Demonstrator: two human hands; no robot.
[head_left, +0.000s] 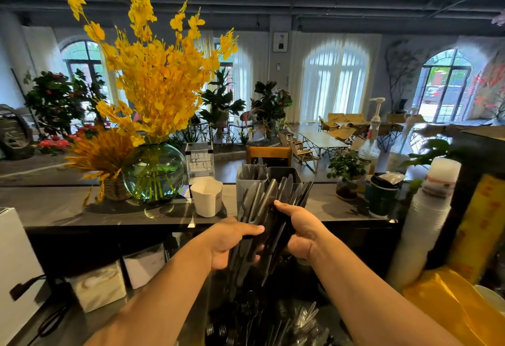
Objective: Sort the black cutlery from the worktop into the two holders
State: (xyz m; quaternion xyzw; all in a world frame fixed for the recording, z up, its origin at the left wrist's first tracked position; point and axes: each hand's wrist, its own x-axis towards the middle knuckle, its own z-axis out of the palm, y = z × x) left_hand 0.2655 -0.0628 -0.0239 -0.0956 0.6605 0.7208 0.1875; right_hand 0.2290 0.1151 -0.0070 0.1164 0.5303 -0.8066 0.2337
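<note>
Seemingly partway: left hand [232,239] and right hand [303,228] curl around a knife bundle [266,201] before the part-filled grey holder [241,186]; more cutlery [306,318] lies well short of that holder

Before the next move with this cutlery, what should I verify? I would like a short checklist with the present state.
1. Grip on the bundle of black plastic knives: ok; left hand and right hand both hold it.
2. Only knives in the bundle: cannot tell; the hands hide part of it.
3. Room in the light grey rectangular holder: cannot tell; cutlery already stands in it.
4. Dark grey holder free: cannot tell; the bundle hides most of it.
5. White paper cup out of the way: ok; it stands apart, left of the holders.
6. Worktop emptied: not ok; loose black cutlery lies below the hands.
</note>
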